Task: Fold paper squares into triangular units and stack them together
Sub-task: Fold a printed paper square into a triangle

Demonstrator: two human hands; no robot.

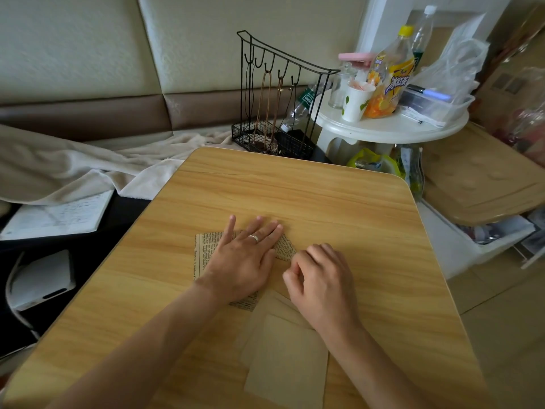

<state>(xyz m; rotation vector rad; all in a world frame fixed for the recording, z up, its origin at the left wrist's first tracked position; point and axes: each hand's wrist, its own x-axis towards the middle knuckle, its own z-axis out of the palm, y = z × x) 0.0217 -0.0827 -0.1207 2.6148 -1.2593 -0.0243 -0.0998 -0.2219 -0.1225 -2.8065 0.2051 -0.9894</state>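
The newsprint paper square (pixel 206 249) lies mid-table on the wooden table (pixel 295 190). The left hand (pixel 244 261) presses it flat, fingers straight. The right hand (pixel 321 276), just right, pinches its right corner with curled fingers. Blank paper squares (pixel 286 358) lie nearer

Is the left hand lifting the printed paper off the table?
No, the left hand lies flat with straight fingers, pressing the printed paper down on the table.

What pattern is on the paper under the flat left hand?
Black newspaper print on yellowed paper, seen in the head view.
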